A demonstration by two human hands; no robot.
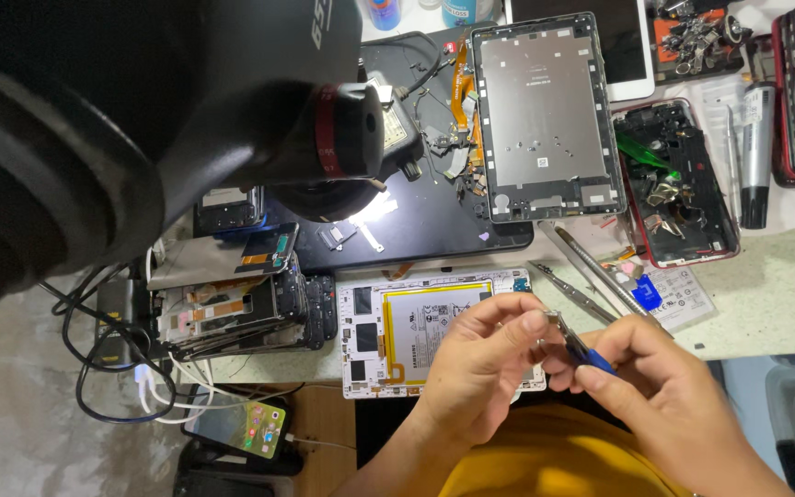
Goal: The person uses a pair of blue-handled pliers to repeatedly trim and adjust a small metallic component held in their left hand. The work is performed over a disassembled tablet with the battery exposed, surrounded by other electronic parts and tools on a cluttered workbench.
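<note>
Head view, left hand [485, 354] pinching a tiny part, right hand [641, 368] gripping blue-handled tweezers [580, 348]

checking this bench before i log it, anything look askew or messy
Yes: the stack of stripped phone frames left of the opened tablet leans unevenly, with tangled cables beside it. Both hands grip a blue-handled tool.

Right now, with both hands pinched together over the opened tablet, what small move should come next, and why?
Probably lower the tweezers toward the opened tablet. The right hand grips the blue-handled tweezers, the left hand pinches at their tip, and both hover above the tablet's exposed battery side. What sits at the tip is too small to tell.
</note>
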